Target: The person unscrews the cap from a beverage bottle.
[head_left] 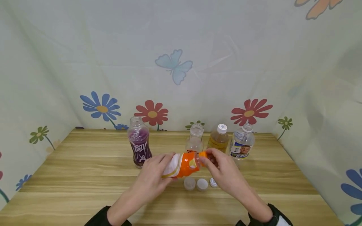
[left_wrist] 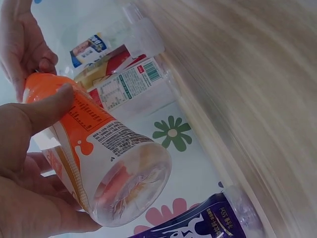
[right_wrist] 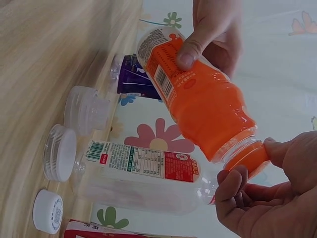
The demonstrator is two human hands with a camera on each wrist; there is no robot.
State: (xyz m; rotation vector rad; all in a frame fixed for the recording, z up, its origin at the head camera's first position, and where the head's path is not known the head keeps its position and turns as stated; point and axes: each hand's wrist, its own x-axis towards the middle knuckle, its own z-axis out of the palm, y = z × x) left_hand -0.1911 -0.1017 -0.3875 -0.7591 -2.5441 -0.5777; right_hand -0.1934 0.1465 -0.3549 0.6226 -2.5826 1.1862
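Observation:
An orange-and-white labelled bottle [head_left: 185, 164] is held tilted nearly on its side above the table, its neck pointing right. My left hand [head_left: 154, 171] grips its body near the base, thumb across the label in the left wrist view. At the other end, my right hand [head_left: 226, 169] pinches the orange cap [right_wrist: 247, 157] between thumb and fingers. The cap sits on the bottle's neck. In the left wrist view the clear bottle base [left_wrist: 133, 183] faces the camera.
A purple bottle [head_left: 139, 142] without a cap stands at left. Behind my hands are an uncapped clear bottle [head_left: 196, 135], a white-capped amber bottle [head_left: 219, 138] and another uncapped clear bottle [head_left: 242, 141]. Three loose caps, a frosted one [head_left: 189, 183] among them, lie on the wooden table [head_left: 85, 169].

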